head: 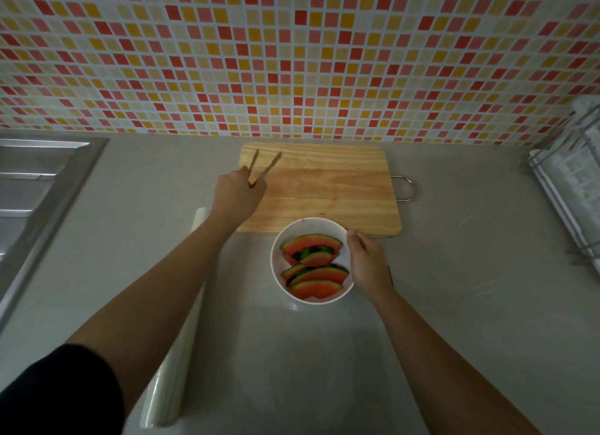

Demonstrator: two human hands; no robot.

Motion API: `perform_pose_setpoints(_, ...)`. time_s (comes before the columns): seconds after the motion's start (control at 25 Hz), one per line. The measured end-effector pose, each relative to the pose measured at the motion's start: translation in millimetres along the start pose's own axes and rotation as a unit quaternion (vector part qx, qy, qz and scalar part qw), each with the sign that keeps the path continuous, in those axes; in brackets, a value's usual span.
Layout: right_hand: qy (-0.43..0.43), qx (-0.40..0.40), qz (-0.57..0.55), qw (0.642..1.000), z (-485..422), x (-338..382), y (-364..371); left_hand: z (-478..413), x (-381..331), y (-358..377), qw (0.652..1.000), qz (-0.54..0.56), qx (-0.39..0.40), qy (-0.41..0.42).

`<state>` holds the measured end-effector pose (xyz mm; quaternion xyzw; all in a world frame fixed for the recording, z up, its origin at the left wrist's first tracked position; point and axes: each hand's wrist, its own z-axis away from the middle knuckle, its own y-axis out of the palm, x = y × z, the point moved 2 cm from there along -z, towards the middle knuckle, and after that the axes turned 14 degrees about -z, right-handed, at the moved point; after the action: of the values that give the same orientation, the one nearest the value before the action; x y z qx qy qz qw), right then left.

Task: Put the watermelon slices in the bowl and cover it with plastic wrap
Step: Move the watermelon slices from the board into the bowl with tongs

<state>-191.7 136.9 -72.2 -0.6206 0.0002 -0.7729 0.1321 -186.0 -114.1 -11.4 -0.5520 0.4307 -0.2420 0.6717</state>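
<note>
A white bowl (pixel 285 236) stands on the grey counter just in front of the wooden cutting board (pixel 331 188). Several watermelon slices (pixel 313 265) with red flesh and green rind lie inside it. My right hand (pixel 367 265) grips the bowl's right rim. Over the board's left end, my left hand (pixel 238 194) holds wooden tongs (pixel 264 166), their two arms spread apart and pointing away from me with nothing between them. A roll of plastic wrap (pixel 175 376) lies lengthwise on the counter under my left forearm, partly hidden by it.
A steel sink (pixel 42 188) fills the left side. A wire rack (pixel 571 181) with white things stands at the right edge. A tiled wall (pixel 292 61) backs the counter. The board has a metal handle (pixel 406 188) on its right.
</note>
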Motion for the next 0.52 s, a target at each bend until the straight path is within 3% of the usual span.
perform_pose_setpoints(0.12,-0.006,0.003,0.005,1.000,-0.6,-0.8,-0.2,-7.0,-12.6,28.8,0.999,-0.044,-0.001,-0.028)
perform_pose_setpoints(0.32,-0.005,0.005,-0.006,1.000,1.4,0.3,-0.5,-8.7,-20.3,51.2,0.997,-0.030,-0.045,-0.050)
perform_pose_setpoints(0.52,0.000,0.008,-0.018,1.000,1.3,2.5,-0.4,-10.2,-9.1,59.4,0.995,-0.003,-0.038,-0.093)
